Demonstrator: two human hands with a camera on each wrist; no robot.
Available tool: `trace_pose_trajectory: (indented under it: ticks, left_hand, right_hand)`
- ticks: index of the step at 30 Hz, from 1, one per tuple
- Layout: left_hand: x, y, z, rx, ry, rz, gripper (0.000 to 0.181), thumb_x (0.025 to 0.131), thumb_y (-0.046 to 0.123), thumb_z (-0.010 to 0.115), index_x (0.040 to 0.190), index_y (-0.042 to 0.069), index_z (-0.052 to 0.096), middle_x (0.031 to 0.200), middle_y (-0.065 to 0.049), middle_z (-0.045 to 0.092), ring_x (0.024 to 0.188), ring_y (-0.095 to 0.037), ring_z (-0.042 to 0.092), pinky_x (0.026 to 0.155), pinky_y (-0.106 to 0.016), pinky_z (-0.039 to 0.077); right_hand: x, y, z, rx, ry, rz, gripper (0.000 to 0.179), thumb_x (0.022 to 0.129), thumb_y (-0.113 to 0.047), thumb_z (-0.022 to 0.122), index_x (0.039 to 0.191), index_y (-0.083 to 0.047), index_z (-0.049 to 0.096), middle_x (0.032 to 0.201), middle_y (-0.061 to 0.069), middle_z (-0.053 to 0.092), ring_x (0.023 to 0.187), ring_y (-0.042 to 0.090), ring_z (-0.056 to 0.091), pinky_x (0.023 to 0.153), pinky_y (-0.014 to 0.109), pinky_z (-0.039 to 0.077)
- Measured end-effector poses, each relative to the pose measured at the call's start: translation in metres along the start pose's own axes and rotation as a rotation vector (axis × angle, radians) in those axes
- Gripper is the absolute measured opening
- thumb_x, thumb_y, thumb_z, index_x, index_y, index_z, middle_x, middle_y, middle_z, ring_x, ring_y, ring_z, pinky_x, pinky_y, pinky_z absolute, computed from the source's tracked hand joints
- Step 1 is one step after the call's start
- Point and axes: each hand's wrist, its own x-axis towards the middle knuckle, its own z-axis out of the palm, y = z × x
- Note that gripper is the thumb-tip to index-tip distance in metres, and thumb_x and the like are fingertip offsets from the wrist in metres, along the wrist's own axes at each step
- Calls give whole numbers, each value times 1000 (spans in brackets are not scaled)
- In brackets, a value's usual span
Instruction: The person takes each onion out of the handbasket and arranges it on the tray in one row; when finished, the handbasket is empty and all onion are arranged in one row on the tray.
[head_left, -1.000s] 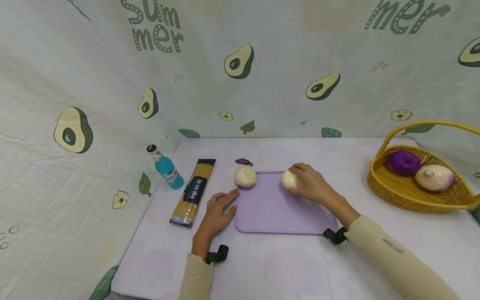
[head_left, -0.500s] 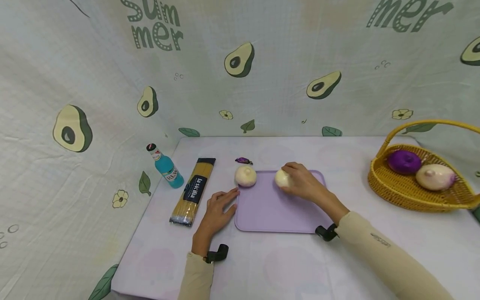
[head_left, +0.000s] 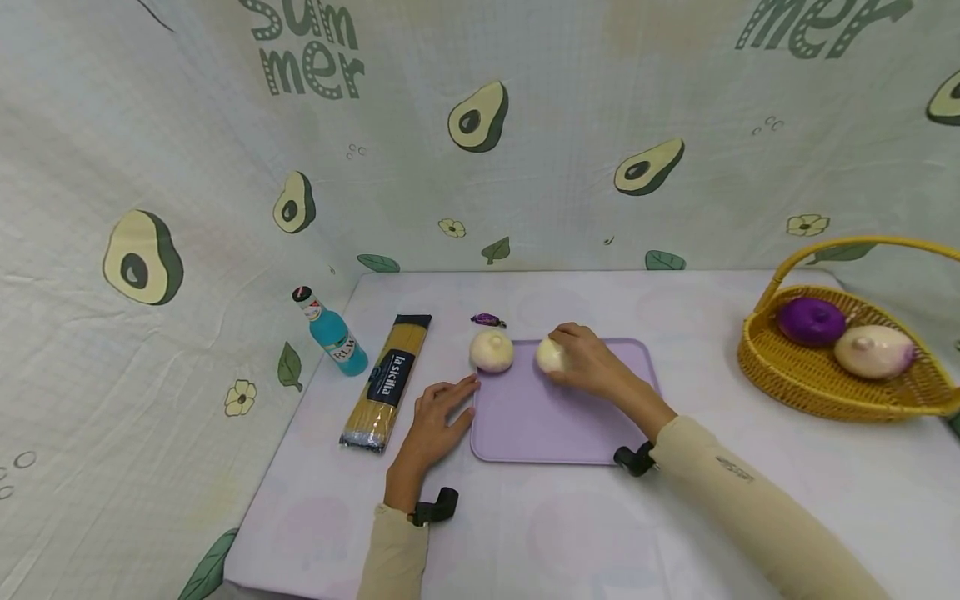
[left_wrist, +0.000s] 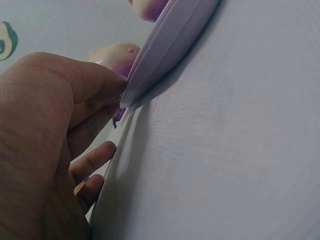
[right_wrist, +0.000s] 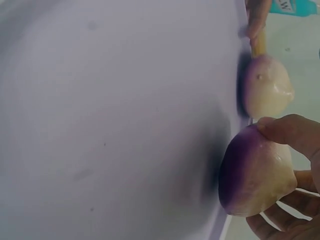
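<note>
Holding a turnip [head_left: 550, 356], right grip [head_left: 587, 360] has room toward tray's [head_left: 551, 429] near edge.

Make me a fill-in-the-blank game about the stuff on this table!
1. The right hand holds a white-and-purple bulb over the flat purple ____.
2. The pasta packet lies between the left hand and the blue ____.
3. In the yellow basket you can count ____ bulbs.

Missing words: tray; bottle; two.

Head view high, forward-down; wrist views close; tray [head_left: 555, 425] in all
</note>
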Motion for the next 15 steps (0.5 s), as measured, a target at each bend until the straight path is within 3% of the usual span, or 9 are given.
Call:
trace_pose_trajectory:
  ticks: [15]
  left_hand:
    - [0, -3, 1, 1, -2, -9, 47, 101, 29, 59, 147, 30, 52, 154, 17, 41, 133, -20, 37, 109, -49, 25]
  right_hand:
    - [14, -7, 10, -25, -29, 19, 64, 80, -17, 82, 133, 9, 56, 136, 25, 52, 126, 43, 48, 105, 52, 40]
